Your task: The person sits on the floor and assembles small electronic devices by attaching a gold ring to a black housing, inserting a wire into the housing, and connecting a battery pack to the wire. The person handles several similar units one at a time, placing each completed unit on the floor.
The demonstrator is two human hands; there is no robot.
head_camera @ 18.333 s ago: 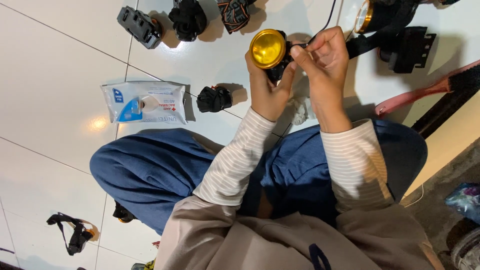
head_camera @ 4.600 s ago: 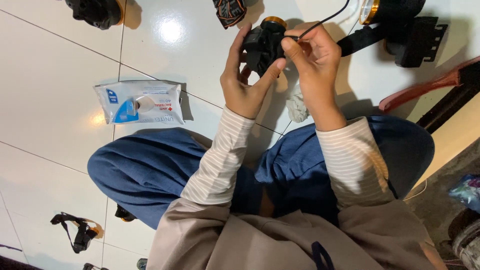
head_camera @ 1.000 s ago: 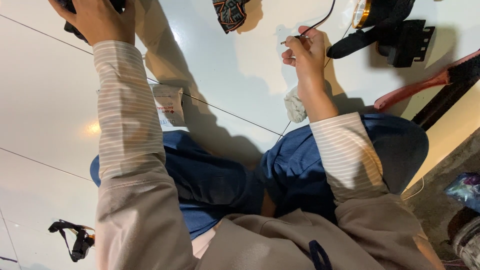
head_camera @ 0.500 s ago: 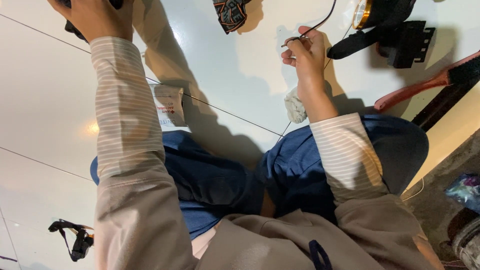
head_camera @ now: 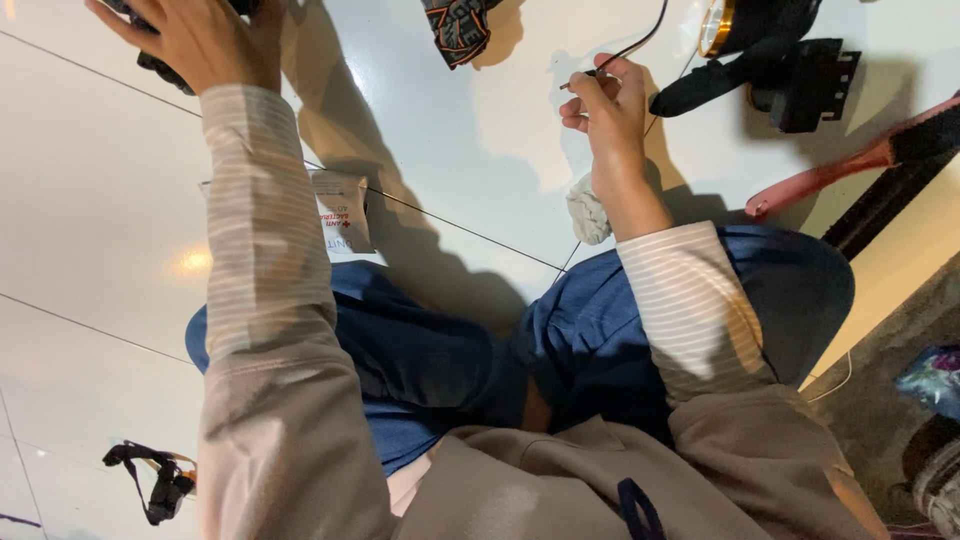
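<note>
Head view: our left hand [head_camera: 205,40], upper left of frame, grips a black part [head_camera: 160,72]; our right hand [head_camera: 610,100], upper middle, pinches a thin black wire [head_camera: 640,38] above the white floor [head_camera: 80,180].

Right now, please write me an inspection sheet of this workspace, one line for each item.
Surface: glossy white tiled floor, lamp glare on it.
Job's things: thin black tool; black object at the top edge, mostly hidden.
Clutter: wipes packet, crumpled white tissue, headlamp with amber rim, black bracket, patterned strap, small strapped lamp.
Hands: left hand grips the black object; right hand pinches the thin black tool.
Cables: black wire leads from the right hand.
Surroundings: pink bar, dark flooring at right.
</note>
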